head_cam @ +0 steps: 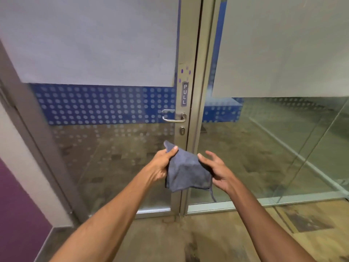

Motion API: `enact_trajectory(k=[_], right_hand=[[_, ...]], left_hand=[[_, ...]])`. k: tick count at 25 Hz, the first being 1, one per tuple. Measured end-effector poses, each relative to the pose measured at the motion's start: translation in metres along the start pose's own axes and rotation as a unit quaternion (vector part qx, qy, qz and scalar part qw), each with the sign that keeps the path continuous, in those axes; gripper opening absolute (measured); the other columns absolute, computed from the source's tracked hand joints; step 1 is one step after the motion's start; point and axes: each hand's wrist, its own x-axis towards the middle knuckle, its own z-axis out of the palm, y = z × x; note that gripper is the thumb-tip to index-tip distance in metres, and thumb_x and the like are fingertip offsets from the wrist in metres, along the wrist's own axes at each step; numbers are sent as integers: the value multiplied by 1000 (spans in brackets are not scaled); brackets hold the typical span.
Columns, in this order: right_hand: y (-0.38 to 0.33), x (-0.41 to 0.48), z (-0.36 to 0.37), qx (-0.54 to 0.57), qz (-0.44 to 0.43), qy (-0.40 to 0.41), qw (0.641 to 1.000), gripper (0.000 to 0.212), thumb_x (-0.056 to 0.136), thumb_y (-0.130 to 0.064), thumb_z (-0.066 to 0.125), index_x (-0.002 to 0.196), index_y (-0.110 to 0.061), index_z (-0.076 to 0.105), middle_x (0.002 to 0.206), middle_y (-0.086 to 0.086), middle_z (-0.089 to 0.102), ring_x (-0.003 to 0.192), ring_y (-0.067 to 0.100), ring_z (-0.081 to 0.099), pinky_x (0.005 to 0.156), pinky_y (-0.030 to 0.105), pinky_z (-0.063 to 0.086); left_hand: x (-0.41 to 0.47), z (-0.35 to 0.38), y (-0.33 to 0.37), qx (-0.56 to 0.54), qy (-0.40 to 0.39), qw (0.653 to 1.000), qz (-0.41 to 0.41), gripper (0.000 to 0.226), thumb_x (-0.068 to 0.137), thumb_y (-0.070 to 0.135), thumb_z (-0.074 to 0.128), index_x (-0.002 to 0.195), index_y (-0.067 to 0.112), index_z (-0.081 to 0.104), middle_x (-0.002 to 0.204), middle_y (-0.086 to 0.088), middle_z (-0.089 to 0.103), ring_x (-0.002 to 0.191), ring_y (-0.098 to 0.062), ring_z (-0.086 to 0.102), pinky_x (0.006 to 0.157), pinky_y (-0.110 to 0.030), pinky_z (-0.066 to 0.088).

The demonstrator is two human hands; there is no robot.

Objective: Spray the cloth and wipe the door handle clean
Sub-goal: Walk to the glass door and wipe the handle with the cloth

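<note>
A grey-blue cloth (186, 170) hangs between my two hands in front of the door, below the handle. My left hand (163, 163) pinches its upper left corner between thumb and fingers. My right hand (217, 170) grips the cloth's right edge with the thumb, its other fingers spread apart. The silver lever door handle (173, 119) sits on the metal door frame above the cloth, apart from both hands. A keyhole (182, 131) lies just below the handle. No spray bottle is in view.
A "PULL" sign (185, 93) is fixed above the handle. The glass door (105, 103) carries a blue dotted band; a glass wall (273, 138) stands to the right. A purple wall panel (17, 214) is at the lower left.
</note>
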Motion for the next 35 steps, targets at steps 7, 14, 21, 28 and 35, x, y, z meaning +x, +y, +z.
enact_trajectory(k=[7, 14, 21, 28, 35], right_hand=[[-4, 77, 26, -80, -80, -19, 993, 31, 81, 1, 69, 111, -10, 67, 86, 16, 73, 68, 19, 72, 61, 29, 61], [-5, 150, 53, -204, -109, -64, 971, 48, 62, 9, 81, 102, -14, 70, 103, 11, 70, 90, 20, 69, 79, 30, 60], [-22, 200, 80, -450, -199, -9, 870, 45, 62, -1, 84, 96, -25, 67, 106, 3, 71, 97, 11, 65, 89, 24, 50], [-23, 233, 96, -334, -252, 118, 901, 31, 70, 7, 76, 95, -10, 71, 93, 8, 70, 83, 5, 64, 69, 7, 47], [-19, 265, 123, -77, -92, 462, 879, 42, 83, -40, 70, 105, -9, 53, 100, 11, 50, 91, 21, 49, 78, 36, 44]], left_hand=[[32, -42, 34, 255, 73, 964, 26, 73, 70, -5, 83, 131, 8, 46, 119, -11, 65, 91, -13, 64, 62, -20, 54], [92, -104, 67, 486, 48, 843, 226, 71, 58, 4, 91, 124, 9, 65, 119, -1, 68, 112, -16, 64, 98, -36, 52], [153, -149, 110, 618, -2, 737, 273, 24, 73, 21, 82, 95, 11, 76, 97, -2, 52, 93, -11, 46, 80, -25, 44], [196, -143, 127, 463, -77, 843, 262, 24, 77, 8, 68, 71, 23, 51, 64, 15, 55, 59, 4, 51, 57, -14, 44], [225, -65, 145, 504, -2, 781, 369, 25, 81, 9, 66, 76, 19, 43, 64, 11, 46, 51, 0, 43, 48, -12, 36]])
